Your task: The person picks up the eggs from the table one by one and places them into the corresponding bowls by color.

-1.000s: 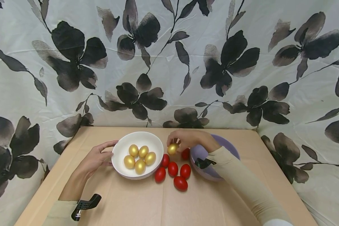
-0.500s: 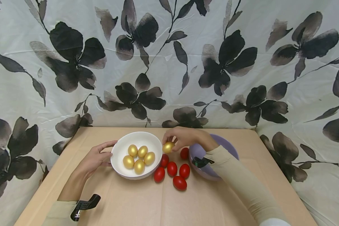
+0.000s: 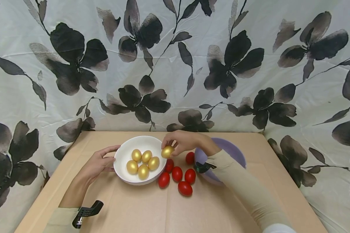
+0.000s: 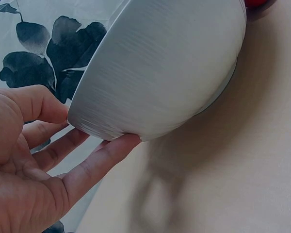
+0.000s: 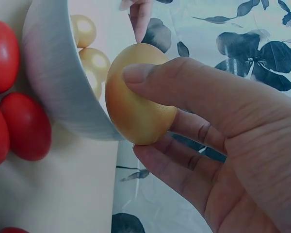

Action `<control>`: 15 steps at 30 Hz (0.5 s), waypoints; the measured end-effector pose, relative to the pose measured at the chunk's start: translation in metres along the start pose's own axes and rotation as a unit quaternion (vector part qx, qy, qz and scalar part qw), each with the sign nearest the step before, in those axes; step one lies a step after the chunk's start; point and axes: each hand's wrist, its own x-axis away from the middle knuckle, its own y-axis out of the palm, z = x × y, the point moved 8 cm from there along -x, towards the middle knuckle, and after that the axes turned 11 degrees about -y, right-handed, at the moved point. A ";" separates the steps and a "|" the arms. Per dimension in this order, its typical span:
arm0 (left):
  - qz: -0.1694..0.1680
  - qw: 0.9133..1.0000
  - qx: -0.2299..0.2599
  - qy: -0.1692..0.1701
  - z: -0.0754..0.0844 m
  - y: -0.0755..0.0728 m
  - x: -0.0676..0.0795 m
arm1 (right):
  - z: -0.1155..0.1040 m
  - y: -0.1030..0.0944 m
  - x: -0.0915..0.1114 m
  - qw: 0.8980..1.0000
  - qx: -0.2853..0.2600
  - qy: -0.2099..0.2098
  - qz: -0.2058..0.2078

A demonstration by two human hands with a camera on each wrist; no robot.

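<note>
My right hand (image 3: 182,142) pinches a gold egg (image 3: 167,151) between thumb and fingers, just above the right rim of a white bowl (image 3: 125,176). In the right wrist view, the thumb presses on the near side of that gold egg (image 5: 140,107). Several other gold eggs (image 3: 143,171) lie inside the bowl. At the bowl's left side rests my left hand (image 3: 94,165). Its fairly straight fingers (image 4: 104,162) touch the outer wall, and the thumb tip meets the rim. Several red eggs (image 3: 177,174) lie on the table just right of the bowl.
A purple bowl (image 3: 230,149) stands to the right, partly hidden under my right wrist and sleeve. The light wooden table (image 3: 140,210) backs onto a hanging floral cloth (image 3: 175,64).
My right hand has carried the gold egg leftward, from beside the white bowl to over its right rim. My left hand stays on the bowl.
</note>
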 end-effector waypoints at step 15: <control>-0.004 1.000 0.000 0.000 0.000 0.000 0.000 | -0.004 0.011 -0.018 1.000 -0.018 -0.008 -0.009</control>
